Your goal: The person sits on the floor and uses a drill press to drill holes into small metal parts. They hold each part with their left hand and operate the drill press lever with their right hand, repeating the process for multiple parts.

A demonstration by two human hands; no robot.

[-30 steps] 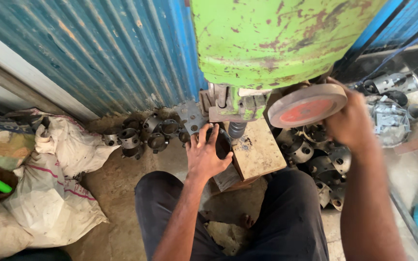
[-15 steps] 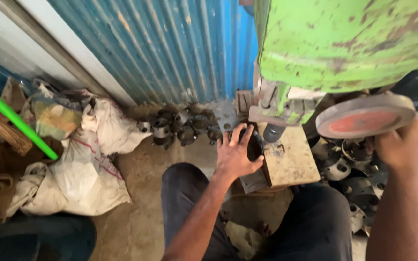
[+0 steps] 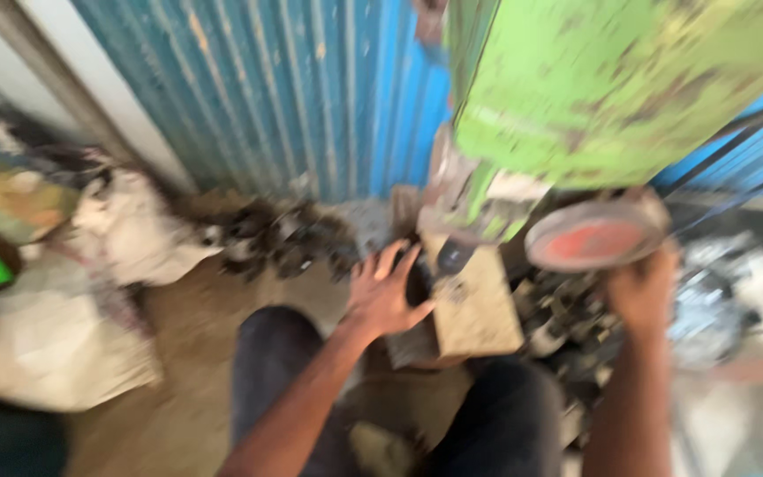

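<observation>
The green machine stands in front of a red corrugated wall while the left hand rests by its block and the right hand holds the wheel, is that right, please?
Not quite: the head view shows the corrugated wall is blue, not red. The rest stands: green machine, left hand by the block, right hand at the wheel.

Blue corrugated wall point(image 3: 311, 97), dirt floor point(image 3: 187, 353)

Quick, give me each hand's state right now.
Left hand: open, fingers spread, resting against a dark part at the press block.
Right hand: closed, gripping the red-faced wheel.
</observation>
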